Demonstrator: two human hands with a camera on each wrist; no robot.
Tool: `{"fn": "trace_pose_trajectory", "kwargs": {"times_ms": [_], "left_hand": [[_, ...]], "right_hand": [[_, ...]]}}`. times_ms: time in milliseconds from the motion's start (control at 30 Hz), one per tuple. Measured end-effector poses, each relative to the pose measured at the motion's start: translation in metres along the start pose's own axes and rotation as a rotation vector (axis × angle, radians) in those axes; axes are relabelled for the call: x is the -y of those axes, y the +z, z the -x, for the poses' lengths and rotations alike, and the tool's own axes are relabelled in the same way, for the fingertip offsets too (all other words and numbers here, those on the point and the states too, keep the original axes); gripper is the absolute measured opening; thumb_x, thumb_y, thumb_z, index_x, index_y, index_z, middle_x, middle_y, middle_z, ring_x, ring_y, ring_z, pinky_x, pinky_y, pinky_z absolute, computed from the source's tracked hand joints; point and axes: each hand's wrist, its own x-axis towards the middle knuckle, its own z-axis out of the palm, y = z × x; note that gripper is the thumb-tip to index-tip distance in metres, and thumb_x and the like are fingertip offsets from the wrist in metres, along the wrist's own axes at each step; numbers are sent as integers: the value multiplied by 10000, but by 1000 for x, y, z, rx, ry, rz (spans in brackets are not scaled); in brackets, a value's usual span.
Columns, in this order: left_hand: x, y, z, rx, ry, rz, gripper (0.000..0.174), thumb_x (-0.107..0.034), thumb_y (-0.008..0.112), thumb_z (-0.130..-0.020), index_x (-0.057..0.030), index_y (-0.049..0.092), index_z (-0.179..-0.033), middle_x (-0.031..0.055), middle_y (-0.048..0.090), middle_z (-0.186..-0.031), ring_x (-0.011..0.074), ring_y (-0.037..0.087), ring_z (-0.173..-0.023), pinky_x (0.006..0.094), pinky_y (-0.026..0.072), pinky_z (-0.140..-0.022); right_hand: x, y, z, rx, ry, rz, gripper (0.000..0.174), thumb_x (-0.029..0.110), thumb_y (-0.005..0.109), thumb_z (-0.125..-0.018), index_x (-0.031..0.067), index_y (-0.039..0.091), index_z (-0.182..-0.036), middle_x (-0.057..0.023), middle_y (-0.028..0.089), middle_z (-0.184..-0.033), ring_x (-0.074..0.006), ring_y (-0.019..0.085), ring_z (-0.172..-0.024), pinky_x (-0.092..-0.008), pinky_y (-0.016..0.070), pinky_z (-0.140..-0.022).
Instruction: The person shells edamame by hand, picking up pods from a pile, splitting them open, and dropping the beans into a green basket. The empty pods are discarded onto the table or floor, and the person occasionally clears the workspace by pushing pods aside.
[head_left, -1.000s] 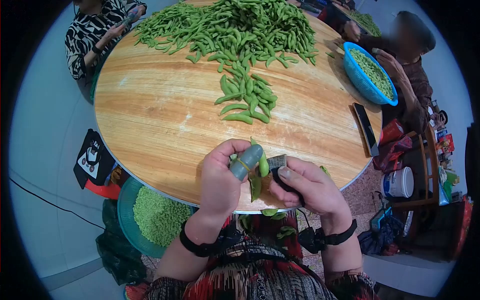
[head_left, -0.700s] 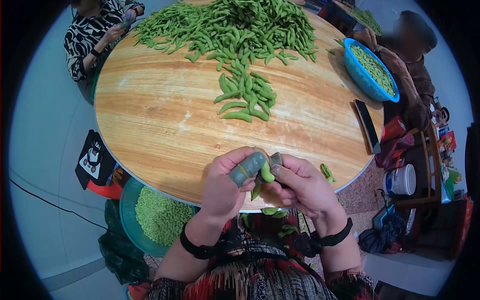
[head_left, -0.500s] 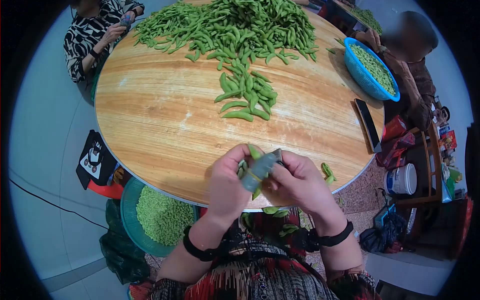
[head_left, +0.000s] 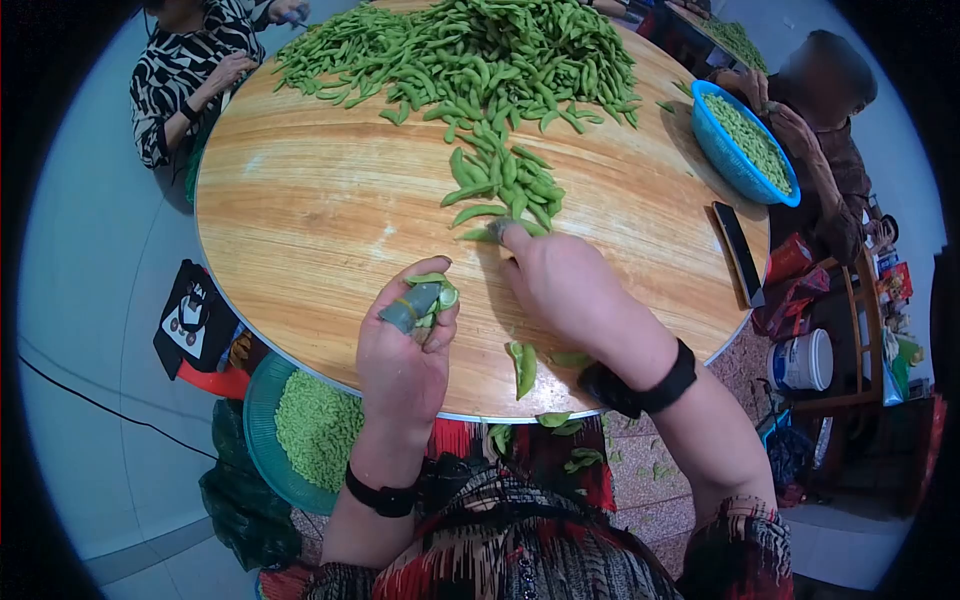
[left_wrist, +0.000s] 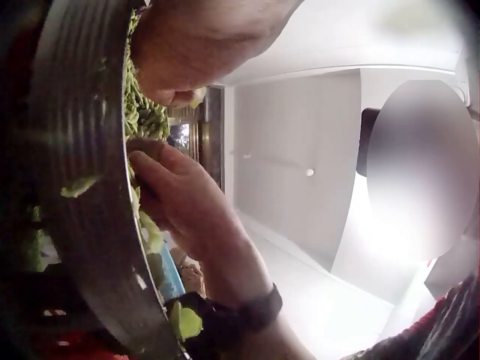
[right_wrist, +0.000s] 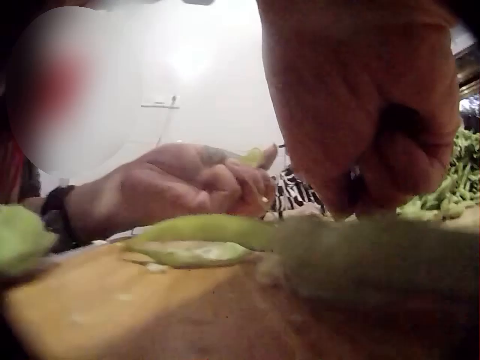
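My left hand [head_left: 405,345], its thumb in a grey guard with a yellow band, curls round an opened soybean pod [head_left: 430,278] and pale green beans [head_left: 448,297]. My right hand [head_left: 565,285] reaches over the table to the near end of a small group of whole soybean pods [head_left: 510,180]. A grey cover caps one of its fingers, and its fingertips are right at a pod [head_left: 474,235]. Whether they pinch it I cannot tell. In the right wrist view the fingers of this hand [right_wrist: 367,127] are curled. Split pods [head_left: 523,370] lie below the right forearm.
A large heap of pods [head_left: 470,60] covers the table's [head_left: 300,230] far side. A blue basket [head_left: 735,165] of shelled beans and a phone [head_left: 737,255] stand at the right. A green basket [head_left: 265,465] of beans sits below the left edge. Two other people sit across.
My hands have parted. The right has moved forward to the small group of pods, and the left has drawn back left, turning palm up. Split pods now show on the table between them.
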Motion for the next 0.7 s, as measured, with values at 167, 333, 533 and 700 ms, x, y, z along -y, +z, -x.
{"fn": "trace_pose_trajectory", "kwargs": {"times_ms": [167, 333, 533, 700], "left_hand": [[-5, -5, 3, -32, -16, -48, 281, -7, 471, -856, 70, 546, -1116, 28, 552, -877, 64, 484, -723, 151, 363, -576], [1, 1, 16, 312, -241, -511, 297, -32, 504, -867, 35, 558, -1151, 64, 642, -878, 48, 491, -599, 175, 374, -499], [4, 8, 26, 488, -332, -520, 272, -9, 537, -853, 37, 584, -1117, 109, 664, -908, 19, 468, -549, 153, 350, -473], [4, 10, 16, 185, -180, -261, 351, 8, 462, -841, 56, 516, -1184, 62, 585, -873, 26, 446, -584, 126, 302, -446]], "right_hand": [[1, -37, 4, 283, -181, 13, 233, 211, 498, -821, 18, 628, -840, -211, 612, -734, -384, 601, -730, -470, 477, -690], [-10, -11, -52, -11, -18, 190, 190, 170, 516, -800, 34, 634, -858, -183, 632, -769, -352, 617, -757, -449, 489, -691], [-18, -3, -40, -49, -127, 72, 192, 207, 608, -770, 23, 622, -822, -166, 614, -709, -290, 619, -680, -391, 483, -629], [-41, -24, -22, -124, -33, -411, 229, 216, 685, -758, 19, 627, -859, 10, 506, -585, -63, 448, -554, -230, 368, -504]]}}
